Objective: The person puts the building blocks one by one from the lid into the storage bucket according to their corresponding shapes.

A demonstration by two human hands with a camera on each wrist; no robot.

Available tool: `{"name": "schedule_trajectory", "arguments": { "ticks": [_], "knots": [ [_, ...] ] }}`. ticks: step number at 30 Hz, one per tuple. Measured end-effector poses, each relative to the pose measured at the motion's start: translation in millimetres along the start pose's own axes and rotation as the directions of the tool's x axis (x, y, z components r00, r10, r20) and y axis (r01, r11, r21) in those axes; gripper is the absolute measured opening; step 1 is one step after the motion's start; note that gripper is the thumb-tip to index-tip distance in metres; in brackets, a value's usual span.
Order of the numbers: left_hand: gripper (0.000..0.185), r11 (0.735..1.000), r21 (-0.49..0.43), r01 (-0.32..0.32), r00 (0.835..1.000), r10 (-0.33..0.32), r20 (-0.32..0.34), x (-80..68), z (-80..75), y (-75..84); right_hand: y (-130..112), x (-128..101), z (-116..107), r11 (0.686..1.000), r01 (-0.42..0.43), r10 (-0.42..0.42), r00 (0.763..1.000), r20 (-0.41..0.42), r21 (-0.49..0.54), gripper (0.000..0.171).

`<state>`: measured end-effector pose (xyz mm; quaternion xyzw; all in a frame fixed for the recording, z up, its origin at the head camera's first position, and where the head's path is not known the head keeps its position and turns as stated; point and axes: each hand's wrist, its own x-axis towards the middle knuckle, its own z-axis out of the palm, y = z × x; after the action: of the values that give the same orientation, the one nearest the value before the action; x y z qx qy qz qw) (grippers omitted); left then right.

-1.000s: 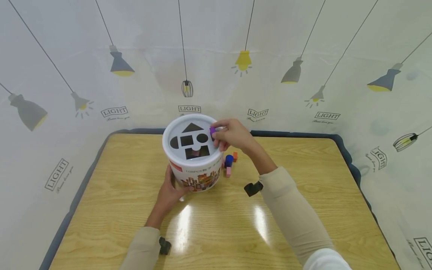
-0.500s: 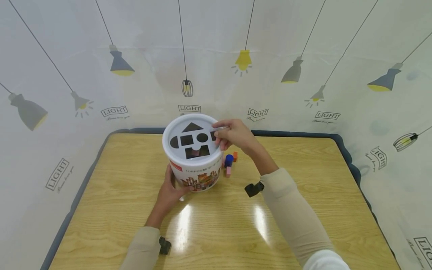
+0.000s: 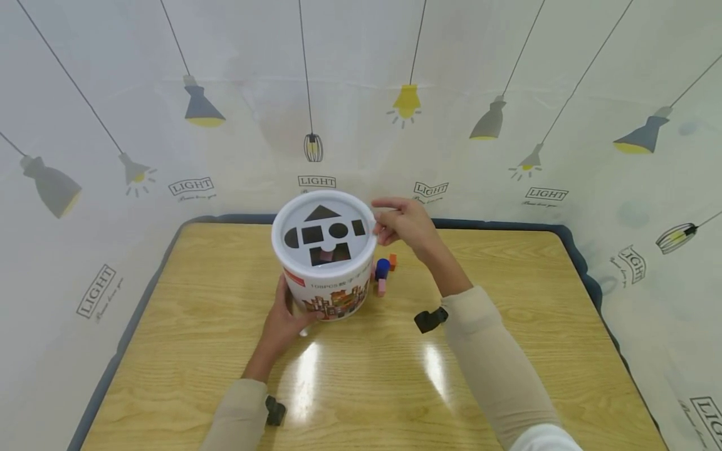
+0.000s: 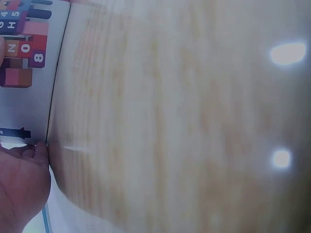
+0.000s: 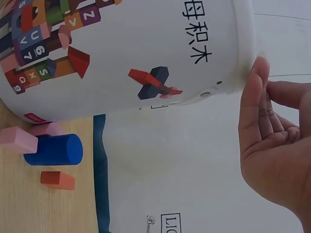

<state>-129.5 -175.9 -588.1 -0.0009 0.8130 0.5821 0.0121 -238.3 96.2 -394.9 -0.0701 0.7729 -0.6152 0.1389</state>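
**A:** Where is the white bucket point(image 3: 326, 266)?

**B:** It stands upright on the wooden table point(image 3: 507, 351), toward the far edge, near the curtain with the lamp drawings point(image 3: 507, 94). Its lid point(image 3: 293, 216) is on, with shaped holes cut in it: a triangle, a circle, squares and a half-round.

**A:** And the left hand point(image 3: 284, 322)?

**B:** It grips the bucket low on the near side, with the fingers curled against the printed wall right where it meets the table. The left wrist view shows only the heel of the hand against the bucket's base.

**A:** The right hand point(image 3: 403, 224)?

**B:** It is just to the right of the bucket's rim and holds nothing. The fingers are loosely bent and relaxed; in the right wrist view a fingertip point(image 5: 257, 70) sits right at the lid's edge, though I cannot tell whether it touches.

**A:** Anything else near the bucket?

**B:** To its right, on the table below the right hand, lie a blue cylinder point(image 3: 383, 267), an orange block point(image 3: 393, 261) and a pink block point(image 3: 381, 287), close together.
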Motion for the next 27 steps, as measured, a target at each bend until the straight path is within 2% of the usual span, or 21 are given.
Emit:
{"name": "schedule_trajectory", "arguments": {
  "ticks": [10,12,16,20,26,27],
  "knots": [
    [0.123,1.000,-0.012,-0.009,1.000,0.009,-0.004,0.3,0.5,0.2,19,2,-11,1.000,-0.008,0.008,0.998,-0.056,0.008,0.035],
    [0.123,1.000,-0.018,-0.003,1.000,0.003,0.002,-1.1,0.0,4.8,24,3,-13,1.000,-0.020,0.020,0.998,-0.061,0.003,0.034],
    [0.121,1.000,-0.024,0.015,1.000,-0.014,0.018,-7.0,-3.1,23.8,34,6,-16,0.999,-0.053,0.053,0.996,-0.065,-0.001,0.035],
    [0.119,0.999,0.003,0.038,0.999,-0.038,0.029,-12.1,-5.9,40.0,46,8,-18,0.994,-0.107,0.107,0.991,-0.078,0.006,0.035],
    [0.120,0.999,0.020,0.048,0.998,-0.048,0.035,-12.7,-6.4,43.7,62,11,-21,0.983,-0.184,0.183,0.978,-0.098,-0.004,0.037],
    [0.120,0.999,0.020,0.050,0.998,-0.050,0.030,-10.9,-5.4,37.5,65,11,-21,0.980,-0.197,0.195,0.976,-0.100,-0.004,0.037]
  ]
}}
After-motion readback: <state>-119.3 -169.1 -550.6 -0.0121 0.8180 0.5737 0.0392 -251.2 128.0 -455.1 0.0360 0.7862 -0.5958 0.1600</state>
